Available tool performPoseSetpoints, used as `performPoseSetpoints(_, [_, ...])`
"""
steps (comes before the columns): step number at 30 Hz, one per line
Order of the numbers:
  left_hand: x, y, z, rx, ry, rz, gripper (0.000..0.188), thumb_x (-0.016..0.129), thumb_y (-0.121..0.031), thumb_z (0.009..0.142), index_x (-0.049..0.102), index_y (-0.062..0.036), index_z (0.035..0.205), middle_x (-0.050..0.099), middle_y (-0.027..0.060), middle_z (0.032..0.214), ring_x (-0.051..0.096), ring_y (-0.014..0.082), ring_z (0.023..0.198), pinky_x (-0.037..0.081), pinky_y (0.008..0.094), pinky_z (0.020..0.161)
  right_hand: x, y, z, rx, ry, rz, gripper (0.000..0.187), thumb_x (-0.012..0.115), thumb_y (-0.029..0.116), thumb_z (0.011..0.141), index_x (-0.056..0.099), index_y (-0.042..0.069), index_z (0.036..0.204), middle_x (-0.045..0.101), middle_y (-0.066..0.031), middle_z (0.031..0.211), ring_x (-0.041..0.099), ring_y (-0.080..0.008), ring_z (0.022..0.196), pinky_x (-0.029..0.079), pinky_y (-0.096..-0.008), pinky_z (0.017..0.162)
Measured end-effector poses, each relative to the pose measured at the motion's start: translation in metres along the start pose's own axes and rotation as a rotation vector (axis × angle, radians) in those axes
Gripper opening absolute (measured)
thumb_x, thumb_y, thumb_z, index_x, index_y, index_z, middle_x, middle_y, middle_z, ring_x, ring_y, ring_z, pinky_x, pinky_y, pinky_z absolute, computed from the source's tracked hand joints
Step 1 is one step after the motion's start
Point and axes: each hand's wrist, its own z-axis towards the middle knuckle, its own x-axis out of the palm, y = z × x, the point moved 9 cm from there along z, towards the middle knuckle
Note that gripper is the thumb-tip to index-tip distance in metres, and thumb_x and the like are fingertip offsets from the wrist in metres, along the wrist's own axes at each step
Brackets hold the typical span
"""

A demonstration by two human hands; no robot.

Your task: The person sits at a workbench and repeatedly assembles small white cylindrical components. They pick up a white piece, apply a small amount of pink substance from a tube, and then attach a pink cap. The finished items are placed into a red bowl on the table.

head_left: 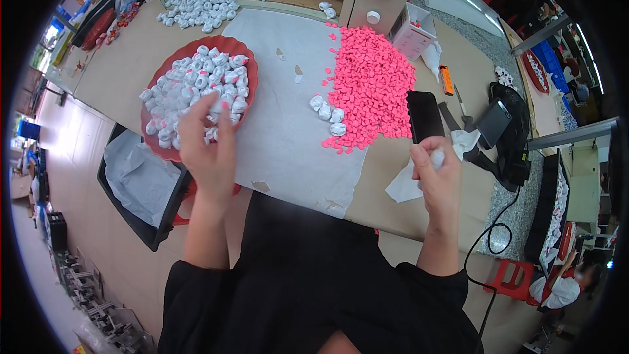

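My left hand (208, 141) is over a red scalloped bowl (251, 65) heaped with small white rounded pieces, several with pink bits on them. Between its thumb and forefinger is a white piece (217, 109); the hand is slightly blurred. On the right, my right hand (438, 174) is closed round a small white rounded thing (437, 157), mostly hidden by the fingers. A black phone (426, 117) lies just beyond its thumb. A wide heap of small pink pieces (370, 82) lies left of the phone, with several white pieces (324, 112) along its left edge.
White paper (282, 124) covers the middle of the table. More white pieces (203, 3) lie by a shelf opening at the back. To the right are a white squeeze bottle (431, 59), an orange box (446, 80), tissue (404, 185) and a black cable (499, 225). A lined black crate (141, 174) stands lower left.
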Motion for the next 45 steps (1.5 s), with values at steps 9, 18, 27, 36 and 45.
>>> performPoseSetpoints(9, [0.103, -0.044, -0.017, 0.354, 0.438, -0.008, 0.039, 0.054, 0.005, 0.069, 0.057, -0.003, 0.108, 0.054, 0.0127, 0.111, 0.05, 0.0304, 0.099, 0.04, 0.0385, 0.086, 0.063, 0.011, 0.012, 0.026, 0.475, 0.477, 0.028, 0.047, 0.012, 0.084, 0.044, 0.001, 0.11, 0.053, -0.0062, 0.078, 0.054, -0.0154, 0.069, 0.044, -0.0282, 0.06])
performPoseSetpoints(18, [0.128, 0.003, -0.028, -0.108, 0.576, -0.378, 0.033, 0.061, 0.004, 0.073, 0.051, -0.0015, 0.104, 0.058, 0.0076, 0.091, 0.056, 0.0168, 0.069, 0.045, 0.0268, 0.059, 0.059, -0.012, 0.018, 0.022, 0.421, 0.726, 0.035, 0.057, 0.007, 0.082, 0.048, -0.001, 0.115, 0.056, -0.0081, 0.091, 0.056, -0.0137, 0.076, 0.044, -0.0245, 0.062])
performPoseSetpoints(27, [0.139, -0.019, -0.097, -0.734, 0.73, -1.155, 0.029, 0.062, 0.005, 0.077, 0.048, -0.0026, 0.102, 0.055, 0.0014, 0.084, 0.053, 0.0045, 0.072, 0.044, 0.0176, 0.058, 0.05, -0.017, 0.018, -0.085, 0.207, 0.927, 0.026, 0.061, 0.002, 0.079, 0.054, 0.0, 0.103, 0.056, -0.007, 0.095, 0.056, -0.0154, 0.08, 0.046, -0.0271, 0.068])
performPoseSetpoints(36, [0.132, -0.025, -0.092, -0.669, 0.624, -1.16, 0.029, 0.055, 0.008, 0.081, 0.045, 0.0022, 0.107, 0.053, 0.0038, 0.096, 0.052, 0.006, 0.082, 0.043, 0.0182, 0.07, 0.063, -0.011, 0.011, -0.124, 0.221, 0.887, 0.021, 0.058, 0.008, 0.083, 0.047, 0.001, 0.099, 0.054, -0.01, 0.091, 0.054, -0.015, 0.067, 0.044, -0.0284, 0.059])
performPoseSetpoints(45, [0.132, -0.02, -0.097, -0.608, 0.615, -1.124, 0.028, 0.054, 0.008, 0.082, 0.045, 0.0026, 0.108, 0.055, 0.0069, 0.097, 0.053, 0.0069, 0.084, 0.044, 0.0191, 0.073, 0.065, -0.001, -0.004, -0.439, 0.183, 0.501, 0.026, 0.057, 0.013, 0.085, 0.043, 0.0, 0.103, 0.048, -0.0101, 0.097, 0.052, -0.0141, 0.077, 0.045, -0.0248, 0.066])
